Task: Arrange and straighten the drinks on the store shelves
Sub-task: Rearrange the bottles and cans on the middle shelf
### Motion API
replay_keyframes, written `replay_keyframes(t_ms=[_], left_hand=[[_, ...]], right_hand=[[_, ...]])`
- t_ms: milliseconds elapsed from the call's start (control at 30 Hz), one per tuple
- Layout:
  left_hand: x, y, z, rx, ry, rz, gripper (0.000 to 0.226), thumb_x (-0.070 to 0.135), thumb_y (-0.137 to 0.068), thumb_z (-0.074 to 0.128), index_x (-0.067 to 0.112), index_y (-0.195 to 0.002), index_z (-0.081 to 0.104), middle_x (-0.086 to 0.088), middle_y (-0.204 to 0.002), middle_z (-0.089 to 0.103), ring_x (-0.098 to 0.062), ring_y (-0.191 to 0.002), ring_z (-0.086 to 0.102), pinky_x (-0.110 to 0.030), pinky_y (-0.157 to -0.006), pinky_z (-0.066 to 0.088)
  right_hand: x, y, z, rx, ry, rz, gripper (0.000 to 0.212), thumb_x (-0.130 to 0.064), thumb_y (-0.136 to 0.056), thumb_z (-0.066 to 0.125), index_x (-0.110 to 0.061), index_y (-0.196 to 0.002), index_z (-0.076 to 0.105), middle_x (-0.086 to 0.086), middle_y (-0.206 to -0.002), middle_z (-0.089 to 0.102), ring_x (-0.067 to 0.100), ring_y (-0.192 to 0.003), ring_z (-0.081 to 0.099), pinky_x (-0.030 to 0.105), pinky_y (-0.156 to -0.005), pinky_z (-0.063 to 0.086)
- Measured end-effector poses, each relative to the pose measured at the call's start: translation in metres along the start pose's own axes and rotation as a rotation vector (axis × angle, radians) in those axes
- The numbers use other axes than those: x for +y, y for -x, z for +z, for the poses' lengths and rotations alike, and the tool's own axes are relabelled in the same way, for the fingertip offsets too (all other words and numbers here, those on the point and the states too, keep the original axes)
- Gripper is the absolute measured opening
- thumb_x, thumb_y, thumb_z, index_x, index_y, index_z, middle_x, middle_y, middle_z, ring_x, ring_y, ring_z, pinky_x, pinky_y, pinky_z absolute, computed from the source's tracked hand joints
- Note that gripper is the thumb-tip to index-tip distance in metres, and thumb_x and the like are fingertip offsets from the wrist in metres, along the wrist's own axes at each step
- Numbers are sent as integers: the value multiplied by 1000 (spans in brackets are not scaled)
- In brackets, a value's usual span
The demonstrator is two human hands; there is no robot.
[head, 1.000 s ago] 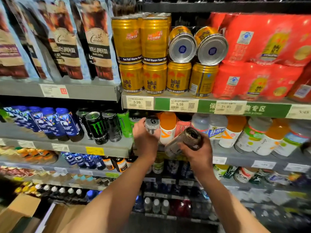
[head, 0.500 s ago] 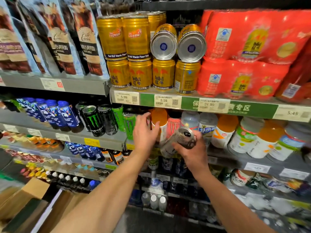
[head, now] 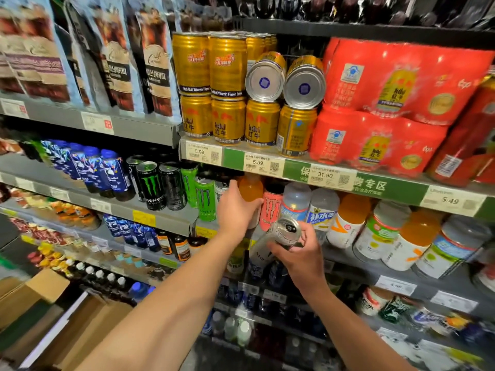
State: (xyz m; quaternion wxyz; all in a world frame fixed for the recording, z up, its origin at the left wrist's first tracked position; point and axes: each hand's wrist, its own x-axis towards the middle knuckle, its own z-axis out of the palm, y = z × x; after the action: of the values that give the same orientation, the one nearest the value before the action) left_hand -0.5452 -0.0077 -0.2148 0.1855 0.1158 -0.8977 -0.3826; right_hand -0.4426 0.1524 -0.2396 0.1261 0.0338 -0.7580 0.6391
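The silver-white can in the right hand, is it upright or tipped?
Tipped: the silver-white can leans, its top facing the camera.

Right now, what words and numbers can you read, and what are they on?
"RedBull" and "红牛": gold cans.
"Red Bull Vitamin Flavor Drink": taller gold cans.
"5.99", "5.59", "31.90", "5.49": shelf price tags.
"补水": clear bottle.
Coffee pouches, blue bottles, lower tags: too blurred.

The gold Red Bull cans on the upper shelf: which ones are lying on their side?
The two gold cans stacked at right, silver bases facing out; the others stand upright.
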Motion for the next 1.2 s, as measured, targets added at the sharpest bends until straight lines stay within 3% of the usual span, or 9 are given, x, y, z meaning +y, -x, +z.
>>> replay_keyframes(t_ms=[167,300,433,667,733,867,1000,1100,1200], left_hand=[[-16,29,8,100,114,92,71,48,-67,87,23,-122,50,1,-119,56,-21,-113,55,-42,-95,49],[-24,38,5,-15,267,-20,69,49,-63,88,43,-112,39,9,-111,67,-18,-105,64,-41,-90,54],[-34,47,-12,42,560,-73,63,45,-54,90,57,-95,45,24,-101,60,11,-89,66,-10,-72,52],[-72,49,-48,231,652,-126,63,24,-60,97,33,-102,51,14,-99,61,23,-86,57,1,-63,43],[-83,46,-58,229,634,-123,64,23,-60,97,29,-103,50,17,-98,58,25,-87,55,-1,-62,46],[-103,34,-74,146,598,-120,64,30,-60,97,36,-103,49,22,-101,58,8,-93,61,-27,-74,57],[-120,24,-86,111,581,-110,62,36,-60,96,44,-98,47,25,-104,55,19,-93,55,-12,-68,49],[-129,20,-93,78,559,-62,62,36,-62,93,46,-95,42,21,-101,54,17,-91,54,-6,-60,45],[-138,18,-96,35,584,-64,60,36,-63,94,48,-93,43,19,-100,57,12,-92,56,-8,-62,49]], right_hand=[[5,3,-7,14,38,-20,55,-30,-64,90,-42,-105,55,-7,-99,73,12,-91,72,43,-83,60],[8,3,-4,58,70,-63,53,-15,-68,91,-35,-102,56,-10,-97,71,9,-90,71,28,-80,58],[4,3,9,116,85,-59,56,-19,-66,92,-30,-107,55,-17,-98,70,3,-90,70,16,-78,55],[-14,-18,50,182,92,-79,57,-8,-73,87,-18,-116,53,-5,-104,67,-6,-90,65,15,-79,53],[-19,-27,64,234,107,-93,58,-7,-72,87,-19,-118,54,-10,-102,66,-13,-89,62,7,-75,48],[-26,-44,90,258,219,-70,56,-14,-73,86,-24,-117,53,-23,-93,64,-24,-85,56,-3,-69,39],[-23,-61,111,217,259,91,57,-26,-71,84,-36,-118,52,-18,-99,68,-12,-91,62,6,-76,45],[-21,-72,120,235,408,114,65,-38,-72,78,-21,-130,53,-2,-114,69,17,-105,65,37,-91,53],[-19,-83,127,274,524,131,70,-39,-76,77,-10,-134,52,5,-103,69,29,-102,65,37,-82,51]])
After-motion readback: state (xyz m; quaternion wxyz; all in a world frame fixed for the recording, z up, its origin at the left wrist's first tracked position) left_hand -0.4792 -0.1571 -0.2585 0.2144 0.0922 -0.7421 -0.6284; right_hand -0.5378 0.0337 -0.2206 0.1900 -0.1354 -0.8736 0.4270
